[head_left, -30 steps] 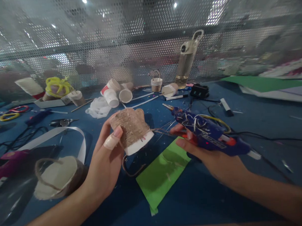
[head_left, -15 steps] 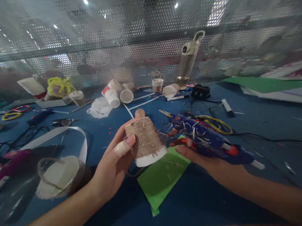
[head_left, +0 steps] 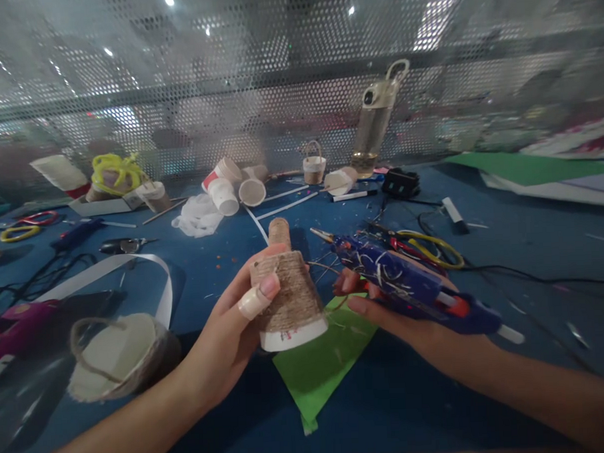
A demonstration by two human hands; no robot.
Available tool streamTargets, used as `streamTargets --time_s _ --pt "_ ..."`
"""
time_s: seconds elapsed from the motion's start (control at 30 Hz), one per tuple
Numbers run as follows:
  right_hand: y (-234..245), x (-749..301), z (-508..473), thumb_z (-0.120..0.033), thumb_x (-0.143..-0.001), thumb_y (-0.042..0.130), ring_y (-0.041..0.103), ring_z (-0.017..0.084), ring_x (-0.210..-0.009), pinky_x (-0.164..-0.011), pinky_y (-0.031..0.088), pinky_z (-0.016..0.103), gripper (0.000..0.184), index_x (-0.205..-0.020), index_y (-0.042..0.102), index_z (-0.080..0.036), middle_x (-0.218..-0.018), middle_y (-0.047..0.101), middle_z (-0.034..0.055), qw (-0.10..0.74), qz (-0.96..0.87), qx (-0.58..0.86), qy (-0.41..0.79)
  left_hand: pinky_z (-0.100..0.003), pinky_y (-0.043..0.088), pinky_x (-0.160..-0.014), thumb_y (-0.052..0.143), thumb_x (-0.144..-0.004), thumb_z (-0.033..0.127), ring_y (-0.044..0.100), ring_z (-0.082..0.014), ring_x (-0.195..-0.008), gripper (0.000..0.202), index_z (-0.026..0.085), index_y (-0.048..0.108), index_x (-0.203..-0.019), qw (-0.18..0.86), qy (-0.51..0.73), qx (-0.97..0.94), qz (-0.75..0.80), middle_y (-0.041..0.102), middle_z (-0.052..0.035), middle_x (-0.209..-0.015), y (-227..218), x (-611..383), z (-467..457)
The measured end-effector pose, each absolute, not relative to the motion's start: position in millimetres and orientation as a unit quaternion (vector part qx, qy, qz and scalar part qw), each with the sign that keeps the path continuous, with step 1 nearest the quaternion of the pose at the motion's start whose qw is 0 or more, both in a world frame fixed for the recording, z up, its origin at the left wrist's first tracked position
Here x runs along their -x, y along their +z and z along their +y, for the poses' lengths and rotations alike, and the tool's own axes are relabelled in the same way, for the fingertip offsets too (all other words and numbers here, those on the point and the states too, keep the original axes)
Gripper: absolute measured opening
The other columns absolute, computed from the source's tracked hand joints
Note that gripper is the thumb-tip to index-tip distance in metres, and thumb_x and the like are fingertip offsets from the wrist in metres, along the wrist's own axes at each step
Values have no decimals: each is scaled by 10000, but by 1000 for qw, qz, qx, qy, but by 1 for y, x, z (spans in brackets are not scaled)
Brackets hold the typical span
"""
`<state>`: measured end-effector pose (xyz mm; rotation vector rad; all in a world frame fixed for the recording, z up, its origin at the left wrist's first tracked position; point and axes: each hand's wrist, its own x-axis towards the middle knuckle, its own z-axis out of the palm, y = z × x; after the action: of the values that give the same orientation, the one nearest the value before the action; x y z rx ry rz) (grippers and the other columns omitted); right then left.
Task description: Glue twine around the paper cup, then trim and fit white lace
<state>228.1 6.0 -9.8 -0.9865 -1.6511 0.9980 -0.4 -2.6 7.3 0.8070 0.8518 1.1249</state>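
Your left hand (head_left: 227, 343) is closed around the twine-wrapped cup (head_left: 288, 300), with the taped thumb pressed on the near side and the other fingers behind it. The cup is upside down, white rim lowest, and lifted clear of the table (head_left: 489, 385). It sits about midway along the near edge, over the green paper (head_left: 323, 369). Your right hand (head_left: 406, 322) grips the handle of the glue gun (head_left: 409, 285), one finger by the orange trigger. Its nozzle points at the cup's upper part and is close to it, but seems not to touch. The cup looks light and thin-walled, so it will likely dent if you squeeze hard. The rough twine should give your fingers good purchase. Hold it on the wrapped band rather than the bare rim, and keep your fingertips clear of the nozzle side.
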Motion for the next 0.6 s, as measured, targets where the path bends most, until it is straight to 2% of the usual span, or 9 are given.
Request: streamTargets --time_s 0.1,0.27,0.37,0.47,0.6 --pt "-13 -229 6 -288 -821 792 686 149 -731 -604 584 251 142 -884 665 -286 -886 707 -18 483 -675 384 405 -397 542 -940 752 -820 431 671 -292 -1108 514 277 642 -1298 678 517 -373 366 725 -66 -1173 8 2 -3" --pt "-11 -226 7 -201 -807 788 642 101 -676 -617 532 197 177 -818 623 -263 -777 657 -58 507 -723 320 344 -376 554 -898 787 -784 415 662 -300 -1116 505 267 671 -1252 642 549 -399 356 706 -69 -1195 9 4 -3" --pt "-4 -227 7 -201 -822 753 637 124 -735 -643 529 225 163 -815 601 -259 -832 653 -36 480 -762 303 312 -361 551 -894 815 -756 412 669 -288 -1099 519 274 686 -1239 627 563 -397 364 717 -56 -1142 10 4 -3" --pt "2 -232 5 -205 -859 693 641 157 -822 -705 538 270 97 -851 608 -251 -917 661 4 445 -793 305 284 -362 545 -914 818 -757 390 657 -289 -1131 512 271 690 -1238 624 579 -385 357 717 -54 -1172 11 4 -2" --pt "5 -238 3 -181 -864 636 623 161 -767 -671 518 300 74 -868 612 -251 -867 638 7 423 -812 299 268 -397 544 -930 797 -782 372 633 -308 -1179 512 271 672 -1268 616 599 -372 352 693 -61 -1260 11 3 0"
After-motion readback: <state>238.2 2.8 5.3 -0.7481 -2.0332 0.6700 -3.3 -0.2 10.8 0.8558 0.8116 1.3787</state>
